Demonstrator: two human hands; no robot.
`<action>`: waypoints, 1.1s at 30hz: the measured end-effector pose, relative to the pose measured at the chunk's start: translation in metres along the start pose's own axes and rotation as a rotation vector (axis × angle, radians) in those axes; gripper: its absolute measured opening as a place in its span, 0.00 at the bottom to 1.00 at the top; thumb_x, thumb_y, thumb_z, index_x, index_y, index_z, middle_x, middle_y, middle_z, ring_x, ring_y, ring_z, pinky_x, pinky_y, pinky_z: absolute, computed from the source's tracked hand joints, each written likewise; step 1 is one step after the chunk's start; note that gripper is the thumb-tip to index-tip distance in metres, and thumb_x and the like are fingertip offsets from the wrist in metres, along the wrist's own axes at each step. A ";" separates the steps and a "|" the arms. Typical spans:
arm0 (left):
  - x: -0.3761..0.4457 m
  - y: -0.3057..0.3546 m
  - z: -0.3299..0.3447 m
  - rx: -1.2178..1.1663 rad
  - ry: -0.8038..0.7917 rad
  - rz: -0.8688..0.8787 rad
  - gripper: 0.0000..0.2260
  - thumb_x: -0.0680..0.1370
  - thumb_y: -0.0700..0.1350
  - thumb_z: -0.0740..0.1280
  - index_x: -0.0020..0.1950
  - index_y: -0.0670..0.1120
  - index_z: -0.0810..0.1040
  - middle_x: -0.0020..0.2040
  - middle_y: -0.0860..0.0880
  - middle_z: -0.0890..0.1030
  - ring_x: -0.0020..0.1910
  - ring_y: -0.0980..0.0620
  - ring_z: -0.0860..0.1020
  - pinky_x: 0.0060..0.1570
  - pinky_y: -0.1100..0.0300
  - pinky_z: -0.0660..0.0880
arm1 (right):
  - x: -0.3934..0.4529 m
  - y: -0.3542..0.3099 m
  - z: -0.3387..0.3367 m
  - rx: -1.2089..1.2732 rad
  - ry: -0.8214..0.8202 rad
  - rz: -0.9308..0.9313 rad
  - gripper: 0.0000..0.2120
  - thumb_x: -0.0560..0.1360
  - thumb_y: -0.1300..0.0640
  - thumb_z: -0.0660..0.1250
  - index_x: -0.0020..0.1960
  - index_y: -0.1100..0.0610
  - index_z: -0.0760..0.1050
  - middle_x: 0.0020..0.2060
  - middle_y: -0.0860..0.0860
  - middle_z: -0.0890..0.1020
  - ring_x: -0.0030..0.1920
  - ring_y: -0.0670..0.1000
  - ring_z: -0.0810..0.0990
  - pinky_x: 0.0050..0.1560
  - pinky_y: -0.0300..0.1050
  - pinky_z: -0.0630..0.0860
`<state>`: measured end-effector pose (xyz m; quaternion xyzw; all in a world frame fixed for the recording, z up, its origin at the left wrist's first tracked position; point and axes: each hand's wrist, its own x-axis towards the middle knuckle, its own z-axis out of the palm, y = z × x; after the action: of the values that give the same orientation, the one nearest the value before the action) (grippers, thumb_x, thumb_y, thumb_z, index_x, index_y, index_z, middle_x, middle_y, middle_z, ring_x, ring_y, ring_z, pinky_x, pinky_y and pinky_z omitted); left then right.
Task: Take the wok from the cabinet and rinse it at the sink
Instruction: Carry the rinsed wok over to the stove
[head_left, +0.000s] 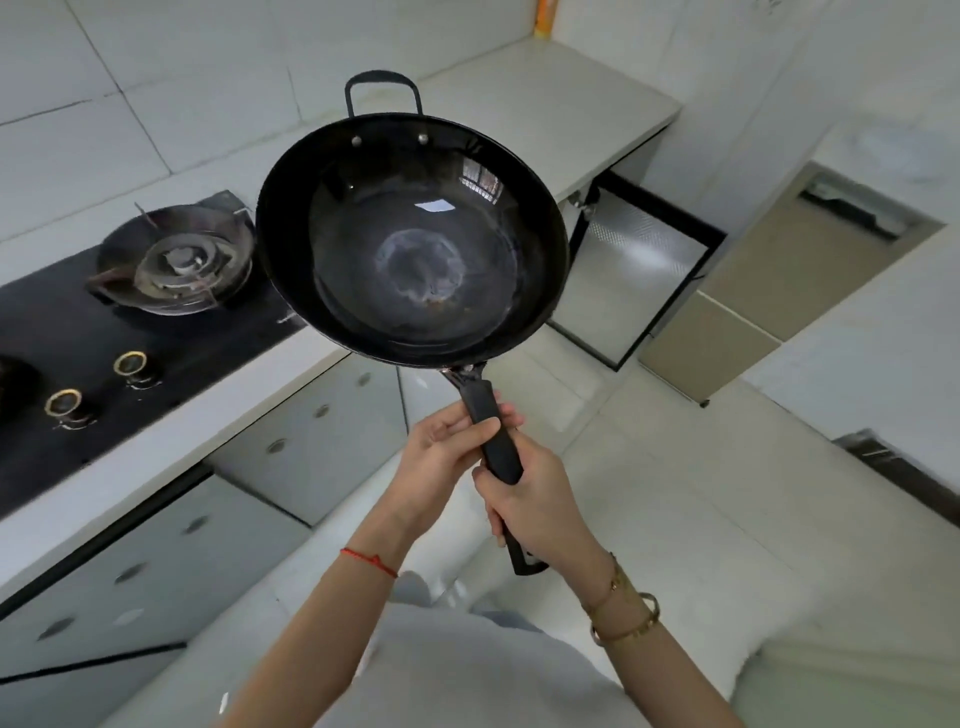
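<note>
White-tiled kitchen, sink not in view: we hold the wok (410, 239) level in the air beside the stove (171, 270), left hand (447, 441) and right hand (535, 509) both wrapped around its handle (493, 441), so keep both gripped while carrying.

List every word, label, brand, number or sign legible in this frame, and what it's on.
None can be read.
wok: no marking visible on bowl or handle.
stove knobs: any marks too small to read.
orange container at the top edge: cropped and blurred, no text legible.
</note>
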<state>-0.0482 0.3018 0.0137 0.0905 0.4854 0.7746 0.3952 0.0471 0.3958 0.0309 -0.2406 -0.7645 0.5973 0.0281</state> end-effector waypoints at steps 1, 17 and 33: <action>0.012 -0.003 0.010 0.007 -0.003 -0.011 0.14 0.78 0.36 0.67 0.64 0.35 0.77 0.60 0.36 0.82 0.61 0.43 0.81 0.57 0.59 0.78 | 0.006 0.003 -0.014 0.010 0.011 0.003 0.05 0.74 0.63 0.65 0.44 0.53 0.73 0.22 0.50 0.75 0.19 0.50 0.74 0.22 0.42 0.73; 0.218 -0.029 0.100 0.025 -0.032 -0.058 0.13 0.77 0.39 0.68 0.61 0.41 0.81 0.58 0.40 0.84 0.62 0.45 0.81 0.56 0.60 0.79 | 0.158 0.028 -0.166 -0.045 0.085 0.053 0.03 0.76 0.62 0.66 0.44 0.58 0.72 0.21 0.48 0.75 0.18 0.46 0.74 0.21 0.41 0.73; 0.387 -0.023 0.161 -0.081 0.279 0.011 0.14 0.79 0.35 0.65 0.63 0.34 0.77 0.58 0.38 0.83 0.61 0.44 0.81 0.56 0.60 0.79 | 0.336 0.031 -0.286 -0.088 -0.191 0.001 0.04 0.74 0.61 0.65 0.42 0.53 0.73 0.20 0.50 0.75 0.19 0.49 0.74 0.23 0.42 0.74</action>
<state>-0.2115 0.6871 -0.0171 -0.0315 0.5033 0.8008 0.3231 -0.1445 0.7927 0.0019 -0.1841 -0.7891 0.5834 -0.0560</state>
